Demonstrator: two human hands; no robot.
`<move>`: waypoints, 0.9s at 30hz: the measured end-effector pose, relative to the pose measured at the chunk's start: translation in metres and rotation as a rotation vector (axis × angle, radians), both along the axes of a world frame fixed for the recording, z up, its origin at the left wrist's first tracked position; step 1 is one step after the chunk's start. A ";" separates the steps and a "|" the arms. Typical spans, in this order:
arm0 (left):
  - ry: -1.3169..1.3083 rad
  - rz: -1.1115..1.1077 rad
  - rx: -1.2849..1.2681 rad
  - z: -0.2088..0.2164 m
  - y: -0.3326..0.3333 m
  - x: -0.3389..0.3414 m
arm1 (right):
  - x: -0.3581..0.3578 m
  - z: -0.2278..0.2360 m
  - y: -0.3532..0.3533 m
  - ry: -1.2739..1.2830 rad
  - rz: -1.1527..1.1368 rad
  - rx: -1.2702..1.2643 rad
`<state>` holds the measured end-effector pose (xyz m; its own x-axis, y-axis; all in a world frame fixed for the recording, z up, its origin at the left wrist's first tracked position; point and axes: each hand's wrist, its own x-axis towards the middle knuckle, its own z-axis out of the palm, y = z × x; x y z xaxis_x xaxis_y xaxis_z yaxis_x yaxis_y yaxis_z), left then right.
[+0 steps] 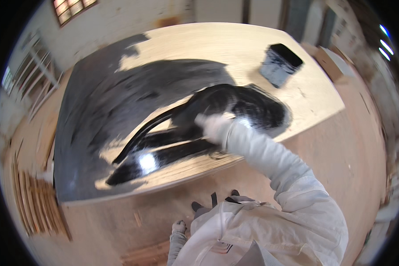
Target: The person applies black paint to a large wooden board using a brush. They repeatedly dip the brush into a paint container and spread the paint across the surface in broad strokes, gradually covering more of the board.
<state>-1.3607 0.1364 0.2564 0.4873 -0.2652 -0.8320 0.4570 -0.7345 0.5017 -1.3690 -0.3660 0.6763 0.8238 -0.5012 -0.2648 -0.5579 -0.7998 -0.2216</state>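
Board: the plywood sheet (252,48) carries everything; its left half is coated black, its far and right parts are bare wood.
Wet paint: glossy black streaks (164,153) lie near the board's front edge, with bare strips between them.
Risk, wet streaks: they look thick and shiny, so I judge they could run over the front edge, or dry ridged if left unspread.
Left hand: the gloved left hand (178,227) hangs low beside the body, off the board and above the floor, touching nothing; fingers seem loosely curled, though I cannot tell for certain.
Right hand: the gloved right hand (213,126) is out over the board's middle, at the wet black patch.
Right fingers: blurred; they look closed around something, but no tool shows, so I cannot tell what they hold.
Risk, sleeve: the pale sleeve (261,153) crosses wet paint and could drag through it.
Paint container: the dark container (280,63) stands near the board's far right corner, well apart from both hands.
Risk, container: a wide sweep could knock it.
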 end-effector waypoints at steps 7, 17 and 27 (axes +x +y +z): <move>-0.089 -0.576 -0.077 0.023 -0.065 0.034 | -0.194 -0.004 0.008 0.110 -0.437 0.006; -0.015 -1.153 -0.155 0.041 -0.279 -0.025 | -0.099 -0.032 0.094 0.258 0.082 -0.194; 0.027 -1.295 -0.179 0.045 -0.309 -0.075 | -0.161 -0.047 0.096 0.205 -0.055 -0.508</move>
<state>-1.4354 -0.1725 0.3014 -0.2196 -0.6331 -0.7422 -0.5157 -0.5705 0.6392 -1.5297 -0.2702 0.6291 0.7498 -0.6486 -0.1308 -0.5928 -0.7463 0.3026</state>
